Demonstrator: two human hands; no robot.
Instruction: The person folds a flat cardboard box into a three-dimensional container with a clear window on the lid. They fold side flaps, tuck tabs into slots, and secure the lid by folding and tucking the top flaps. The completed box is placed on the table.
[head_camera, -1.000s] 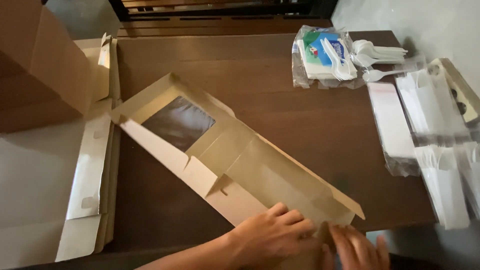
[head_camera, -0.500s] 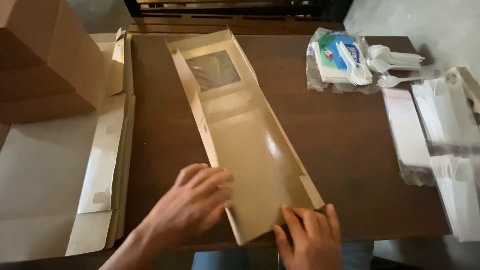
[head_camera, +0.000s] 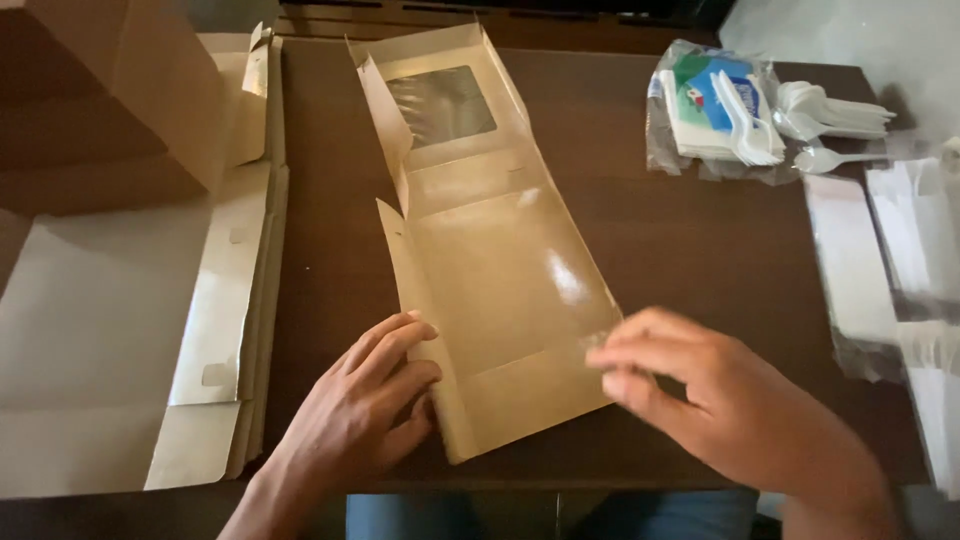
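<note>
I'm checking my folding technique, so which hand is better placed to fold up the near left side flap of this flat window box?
Probably the left hand: its fingers already rest on the left edge of the unfolded cardboard window box. The right hand is at the opposite, right edge.

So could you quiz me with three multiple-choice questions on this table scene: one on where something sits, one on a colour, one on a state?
1. Where do the white plastic spoons lie?
A. far right of the table
B. inside the box
C. under the left hand

2. What colour is the unfolded box blank?
A. blue
B. tan brown
C. black

3. How is the box blank?
A. closed up
B. torn in half
C. lying open and flat, side flaps raised

Answers: 1 A, they sit beside the wrapped napkin pack. 2 B, plain cardboard tone. 3 C, the left hand and right hand press its near end.
</note>
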